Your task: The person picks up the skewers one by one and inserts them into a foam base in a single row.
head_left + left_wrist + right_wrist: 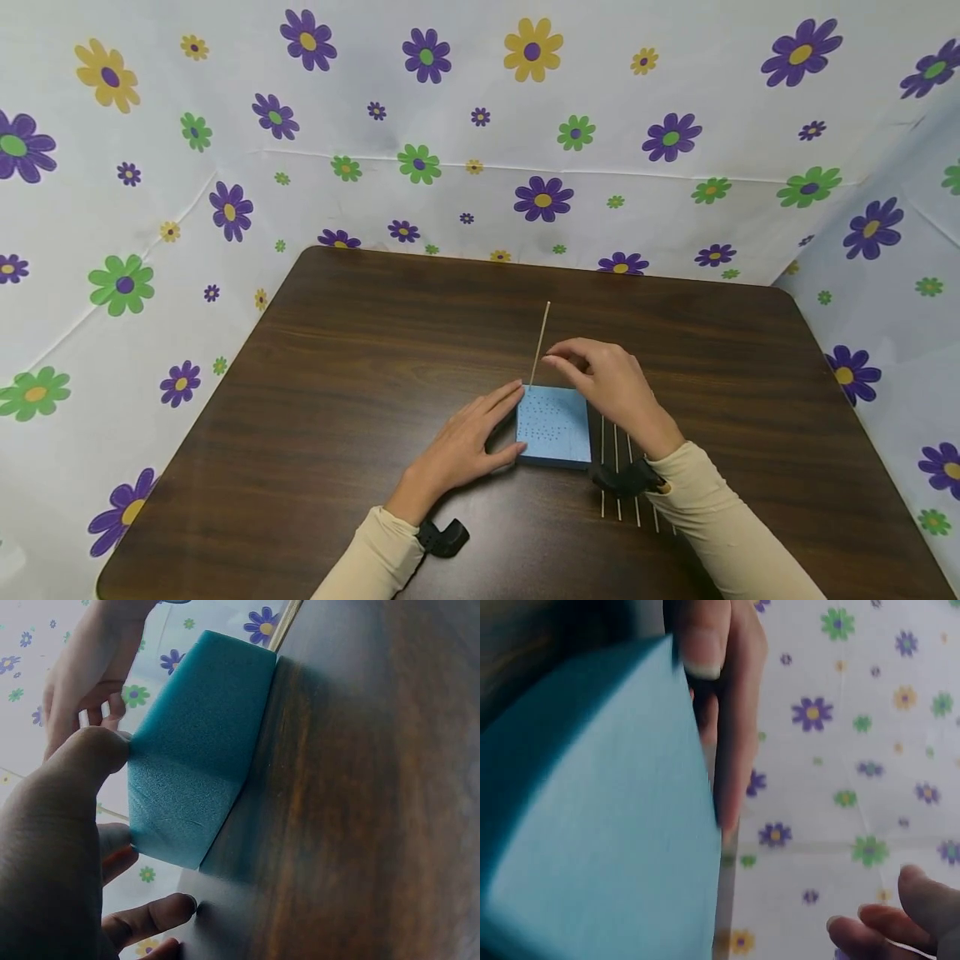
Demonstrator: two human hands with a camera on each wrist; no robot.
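A light blue foam block (555, 425), its top dotted with small holes, lies on the table. At its far left corner a thin wooden stick (542, 337) stands upright, leaning slightly right. My left hand (468, 437) rests against the block's left side, fingers extended, the thumb at the near corner and fingertips at the far one. Beside the stick is my right hand (611, 383), its fingers bent loosely above the block. In the right wrist view the right hand's fingers (885, 922) appear apart from the thumb, with nothing visible between them.
Several thin wooden sticks (617, 458) lie side by side right of the block, partly hidden under my right wrist. The dark brown table (337, 375) meets a white flowered cloth (450, 83) at its back and sides.
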